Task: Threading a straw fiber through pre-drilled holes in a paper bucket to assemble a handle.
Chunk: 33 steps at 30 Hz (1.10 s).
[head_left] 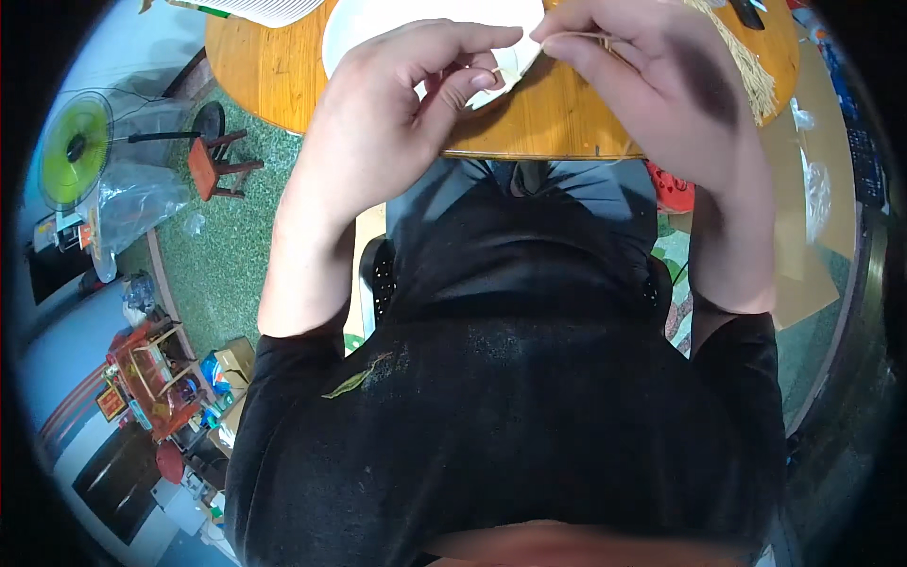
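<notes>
Partly, the left hand (pixel 402 99) hides pale cord (pixel 511 78).

Thin pale strand (pixel 511 77), bent in curves, between left hand (pixel 389 94) and right hand (pixel 663 80)

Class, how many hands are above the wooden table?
2: the left hand, partly over the white dish; the right hand, over the table to its right. No others show.

brightly lit hands (pixel 392 85) (pixel 657 71), right one shadowed, bent edges, black rim, blurred bottom
</notes>
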Each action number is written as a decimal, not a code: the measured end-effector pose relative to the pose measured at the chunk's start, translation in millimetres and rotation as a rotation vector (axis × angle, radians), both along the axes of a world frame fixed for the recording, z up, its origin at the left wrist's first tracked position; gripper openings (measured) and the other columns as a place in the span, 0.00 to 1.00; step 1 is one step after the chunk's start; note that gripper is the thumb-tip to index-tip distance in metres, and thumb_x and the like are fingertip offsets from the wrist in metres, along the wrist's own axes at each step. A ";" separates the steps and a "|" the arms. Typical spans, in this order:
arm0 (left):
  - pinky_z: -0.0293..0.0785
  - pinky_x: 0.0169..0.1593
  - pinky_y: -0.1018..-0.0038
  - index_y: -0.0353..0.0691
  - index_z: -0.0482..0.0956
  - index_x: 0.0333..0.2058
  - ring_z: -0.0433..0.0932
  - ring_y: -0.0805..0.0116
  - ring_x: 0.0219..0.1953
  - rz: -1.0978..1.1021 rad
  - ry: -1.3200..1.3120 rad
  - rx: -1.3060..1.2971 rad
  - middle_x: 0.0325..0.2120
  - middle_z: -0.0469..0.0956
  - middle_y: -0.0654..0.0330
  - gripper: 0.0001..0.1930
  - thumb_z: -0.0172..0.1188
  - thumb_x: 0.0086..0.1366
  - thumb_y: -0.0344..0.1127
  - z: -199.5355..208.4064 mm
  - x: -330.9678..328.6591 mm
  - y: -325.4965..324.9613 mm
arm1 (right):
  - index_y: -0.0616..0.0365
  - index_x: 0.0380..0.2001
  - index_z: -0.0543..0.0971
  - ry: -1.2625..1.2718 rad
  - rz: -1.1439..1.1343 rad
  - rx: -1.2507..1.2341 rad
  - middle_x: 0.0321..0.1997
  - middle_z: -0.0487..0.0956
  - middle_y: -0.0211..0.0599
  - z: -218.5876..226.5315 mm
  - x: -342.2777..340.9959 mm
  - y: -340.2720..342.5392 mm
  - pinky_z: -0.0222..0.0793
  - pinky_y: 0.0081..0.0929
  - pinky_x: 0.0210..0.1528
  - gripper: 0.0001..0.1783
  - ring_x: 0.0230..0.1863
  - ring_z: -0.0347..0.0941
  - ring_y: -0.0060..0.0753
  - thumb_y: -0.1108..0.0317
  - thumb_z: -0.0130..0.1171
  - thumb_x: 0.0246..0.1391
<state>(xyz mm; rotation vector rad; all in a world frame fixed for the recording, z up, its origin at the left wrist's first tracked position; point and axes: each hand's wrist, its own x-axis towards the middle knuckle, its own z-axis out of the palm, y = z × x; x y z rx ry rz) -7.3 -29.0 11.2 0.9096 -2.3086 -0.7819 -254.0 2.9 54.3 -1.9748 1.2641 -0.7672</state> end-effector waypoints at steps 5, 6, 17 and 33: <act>0.81 0.51 0.75 0.33 0.85 0.53 0.85 0.73 0.44 0.024 0.065 0.141 0.39 0.88 0.62 0.12 0.67 0.73 0.27 -0.3 2.7 -5.6 | 0.63 0.35 0.87 0.018 0.028 -0.395 0.27 0.84 0.41 -5.8 3.6 -12.2 0.73 0.28 0.31 0.04 0.26 0.79 0.33 0.74 0.68 0.58; 0.82 0.52 0.75 0.33 0.85 0.52 0.86 0.73 0.45 0.001 0.092 0.148 0.39 0.88 0.61 0.12 0.68 0.72 0.27 1.5 2.7 -6.8 | 0.63 0.35 0.87 0.017 0.032 -0.395 0.27 0.84 0.41 -7.1 4.1 -14.0 0.73 0.28 0.31 0.04 0.26 0.79 0.33 0.74 0.68 0.58; 0.73 0.34 0.81 0.32 0.85 0.38 0.75 0.83 0.30 0.117 0.041 0.648 0.30 0.83 0.68 0.03 0.67 0.73 0.25 22.3 -7.7 -16.1 | 0.66 0.38 0.87 -0.084 -0.018 -0.624 0.32 0.84 0.41 -28.2 12.6 -28.5 0.73 0.23 0.33 0.10 0.30 0.79 0.30 0.76 0.72 0.52; 0.72 0.29 0.83 0.32 0.82 0.38 0.76 0.83 0.26 0.094 0.186 0.778 0.29 0.83 0.65 0.03 0.67 0.72 0.24 18.0 -10.8 -23.6 | 0.52 0.38 0.91 -0.247 -0.440 -0.651 0.27 0.79 0.27 -110.4 49.6 17.6 0.73 0.26 0.30 0.13 0.28 0.77 0.27 0.69 0.81 0.46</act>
